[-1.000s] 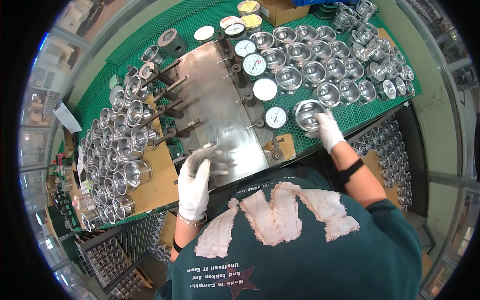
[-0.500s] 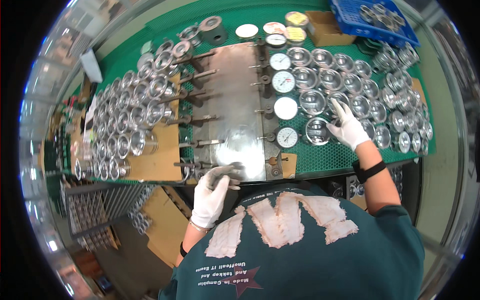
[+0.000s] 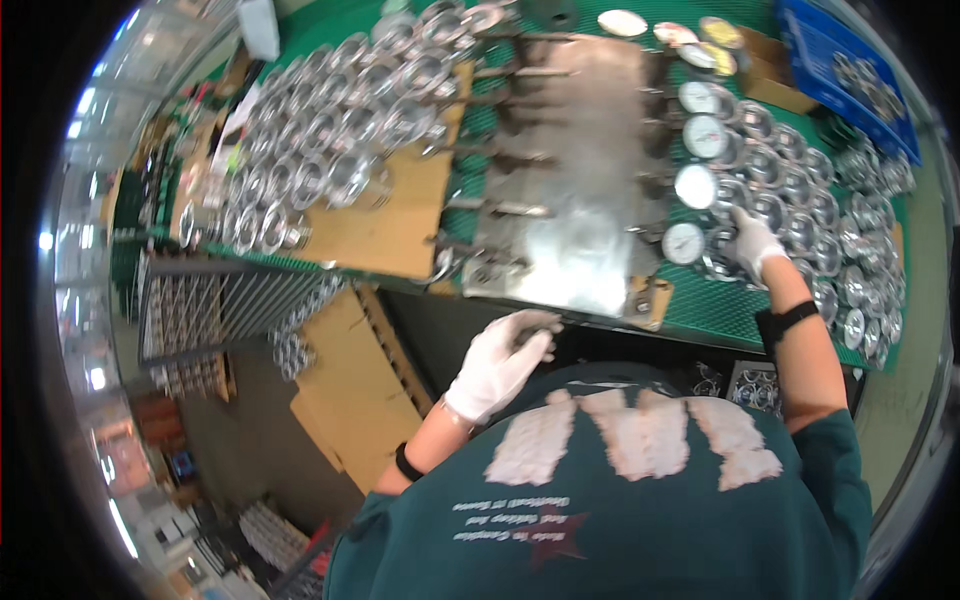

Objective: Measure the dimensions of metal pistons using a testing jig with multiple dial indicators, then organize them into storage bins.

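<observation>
My right hand, in a white glove, reaches over the right part of the bench with index finger and thumb apart. Its fingertips are at a shiny round metal part beside the nearest dial gauge. Motion blur hides whether they touch it. In front of the bench's near edge hovers my left hand, also gloved, its fingers loosely bent and thumb apart, with no object visible in it. Beyond it lies a bare metal plate, flanked by bar-like fixtures on the left and gauges on the right.
Rows of round metal parts cover cardboard at left; more crowd the green mat at right. A blue basket with metal pieces stands far right, beside a cardboard box. A rack stands below left.
The whole view has shifted, showing the bench higher and further right. My right hand has moved closer to the nearest gauge. My left hand has drawn back from the plate's near edge.
</observation>
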`<move>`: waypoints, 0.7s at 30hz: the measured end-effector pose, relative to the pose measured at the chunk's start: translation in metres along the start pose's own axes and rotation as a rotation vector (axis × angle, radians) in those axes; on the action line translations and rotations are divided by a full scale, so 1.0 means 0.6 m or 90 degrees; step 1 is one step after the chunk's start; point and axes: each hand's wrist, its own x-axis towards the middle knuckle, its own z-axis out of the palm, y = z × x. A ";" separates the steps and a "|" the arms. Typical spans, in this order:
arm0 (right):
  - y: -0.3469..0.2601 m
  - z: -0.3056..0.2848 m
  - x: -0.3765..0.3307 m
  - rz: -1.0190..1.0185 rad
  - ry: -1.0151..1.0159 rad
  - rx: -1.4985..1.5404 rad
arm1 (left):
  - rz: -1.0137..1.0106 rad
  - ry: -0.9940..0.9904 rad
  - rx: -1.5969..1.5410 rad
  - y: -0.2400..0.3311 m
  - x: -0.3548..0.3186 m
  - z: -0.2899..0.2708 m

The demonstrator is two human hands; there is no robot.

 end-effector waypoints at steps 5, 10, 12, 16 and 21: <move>0.025 0.024 -0.028 -0.018 0.015 -0.008 | 0.007 0.023 0.016 -0.045 -0.011 -0.022; 0.044 0.047 -0.088 -0.217 0.006 -0.088 | 0.019 0.033 0.118 -0.072 -0.063 -0.035; 0.052 0.051 -0.102 -0.234 -0.017 -0.135 | -0.005 0.046 0.097 -0.096 -0.083 -0.040; 0.034 0.046 -0.115 -0.200 -0.034 -0.161 | -0.100 0.114 0.061 -0.130 -0.119 -0.021; 0.069 0.069 -0.095 -0.266 0.050 -0.064 | -0.067 0.096 0.129 -0.122 -0.123 0.056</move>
